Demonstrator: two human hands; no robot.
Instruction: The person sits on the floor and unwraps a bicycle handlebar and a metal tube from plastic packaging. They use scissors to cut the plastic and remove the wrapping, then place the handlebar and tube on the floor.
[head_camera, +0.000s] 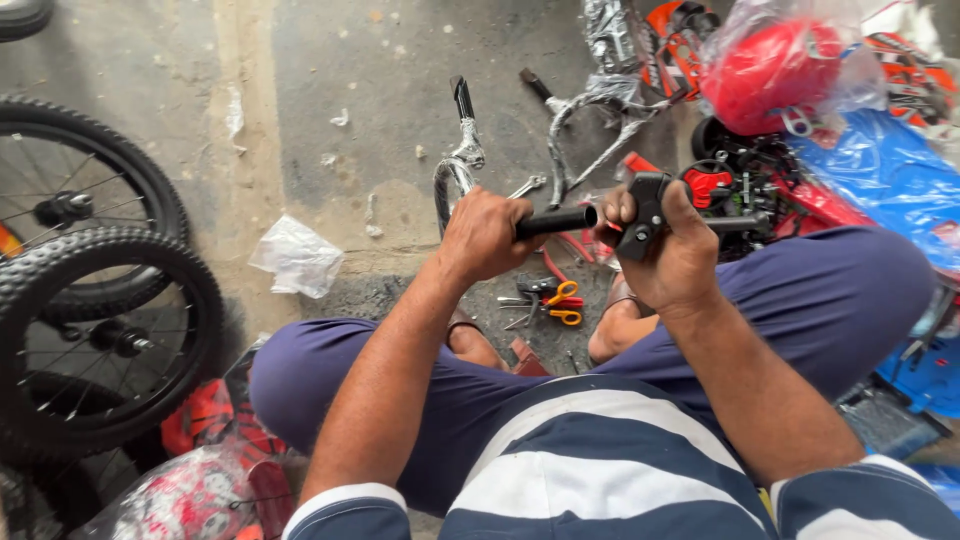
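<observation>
My left hand (486, 236) is closed around the end of a black handlebar (556, 221) held level in front of me. My right hand (672, 250) grips the same bar further right, at a black brake-lever clamp (645, 210) with a red part (707, 184) beside it. The bar's right end (745, 222) sticks out past my right hand. I sit low with my knees apart, in blue trousers and a striped shirt.
Two black bicycle wheels (105, 320) lie at the left. Orange-handled scissors (563, 303) and small tools lie on the concrete between my feet. Plastic-wrapped frame parts (600, 110), a red helmet in a bag (775, 65), blue plastic (890, 175) and a crumpled bag (297, 257) surround me.
</observation>
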